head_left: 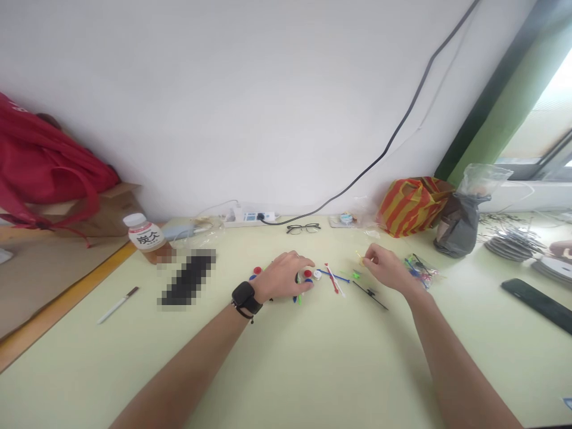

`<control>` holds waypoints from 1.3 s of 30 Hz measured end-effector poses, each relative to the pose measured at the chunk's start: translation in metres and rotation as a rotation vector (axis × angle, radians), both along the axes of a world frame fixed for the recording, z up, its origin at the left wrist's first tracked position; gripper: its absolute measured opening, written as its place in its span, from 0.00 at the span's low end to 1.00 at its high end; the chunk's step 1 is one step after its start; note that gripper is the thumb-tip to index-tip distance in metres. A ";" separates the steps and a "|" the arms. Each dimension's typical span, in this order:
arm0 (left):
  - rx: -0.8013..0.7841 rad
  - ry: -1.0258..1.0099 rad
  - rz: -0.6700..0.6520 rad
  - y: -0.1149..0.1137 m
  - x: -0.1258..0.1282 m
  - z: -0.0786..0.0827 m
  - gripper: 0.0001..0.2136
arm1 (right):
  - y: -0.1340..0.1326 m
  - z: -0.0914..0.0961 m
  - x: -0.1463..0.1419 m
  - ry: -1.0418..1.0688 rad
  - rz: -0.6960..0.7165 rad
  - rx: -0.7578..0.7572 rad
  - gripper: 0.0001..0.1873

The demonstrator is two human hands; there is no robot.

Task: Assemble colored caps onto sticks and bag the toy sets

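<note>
My left hand [286,276], with a black watch [245,296] on its wrist, hovers low over a small cluster of coloured plastic pieces. Its thumb and forefinger are apart, curved around a red round piece [308,273] without visibly gripping it. A white round piece [317,274] lies just past the fingertips. My right hand [379,262] pinches a small yellow plastic piece [360,257]. Between the hands lie a blue stick [335,276], crossed red and white sticks [332,278], a green piece [356,275] and a black stick [370,292]. My left palm hides part of the cluster.
Eyeglasses [304,228] and a power strip [252,217] sit by the wall. A bottle [147,237] and a marker [118,305] are on the left. To the right are a bag of parts [422,271], a striped bag [413,205], stacked discs [512,245] and a black phone [538,304].
</note>
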State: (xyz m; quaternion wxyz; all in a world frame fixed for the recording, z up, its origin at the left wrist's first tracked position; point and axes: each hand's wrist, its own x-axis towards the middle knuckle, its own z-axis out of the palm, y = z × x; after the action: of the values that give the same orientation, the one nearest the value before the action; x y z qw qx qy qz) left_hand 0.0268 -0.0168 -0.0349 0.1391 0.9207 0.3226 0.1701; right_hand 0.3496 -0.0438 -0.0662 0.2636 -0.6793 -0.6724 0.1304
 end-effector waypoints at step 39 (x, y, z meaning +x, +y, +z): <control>-0.099 -0.467 -0.031 -0.028 0.033 0.001 0.04 | -0.021 0.012 -0.087 0.560 0.325 -0.063 0.13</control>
State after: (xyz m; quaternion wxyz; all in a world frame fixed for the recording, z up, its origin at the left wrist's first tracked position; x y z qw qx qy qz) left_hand 0.0596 -0.0445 -0.0336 0.2576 0.8532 0.2757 0.3602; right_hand 0.2623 -0.0649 -0.0541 0.3926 -0.5086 -0.6692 0.3733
